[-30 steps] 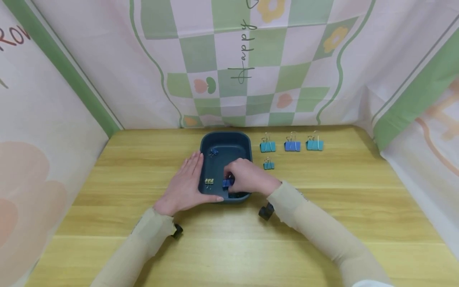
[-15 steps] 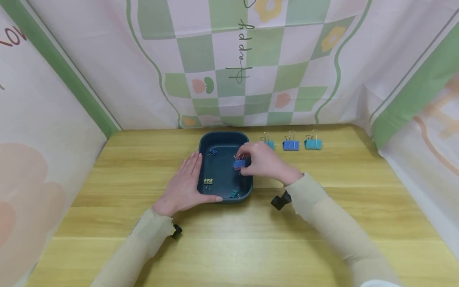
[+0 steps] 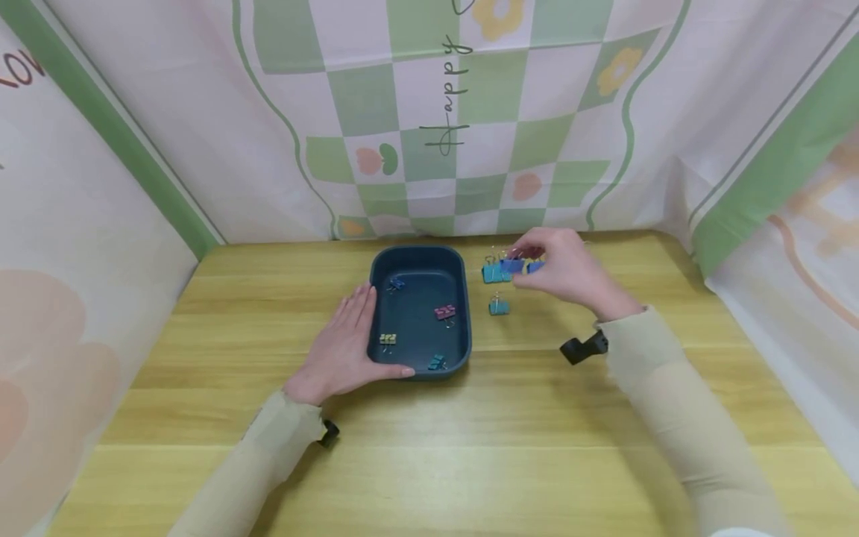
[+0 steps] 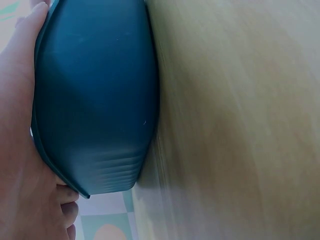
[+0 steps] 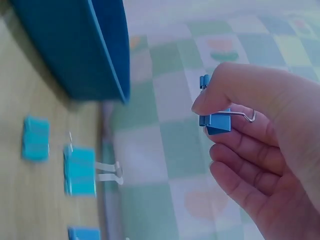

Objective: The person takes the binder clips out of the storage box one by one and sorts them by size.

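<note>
Above the far right part of the table [image 3: 604, 447], the right hand [image 3: 570, 272] pinches a blue clip [image 5: 215, 120] between thumb and curled fingers, holding it in the air just over the row of clips that stands near the backdrop. Under the hand, a teal clip [image 3: 496, 273] stands at the row's left end, and a smaller teal clip [image 3: 498, 306] sits just nearer the person; the rest of the row is mostly hidden behind the hand. Left of these lies the dark tray [image 3: 463, 328], which holds a pink clip [image 3: 445, 312], a yellow clip [image 3: 388, 339], a small blue clip [image 3: 396, 283] and a teal one [image 3: 437, 362]. The left hand [image 3: 342, 350] lies flat with straight fingers against the tray's left wall, thumb along its near edge.
</note>
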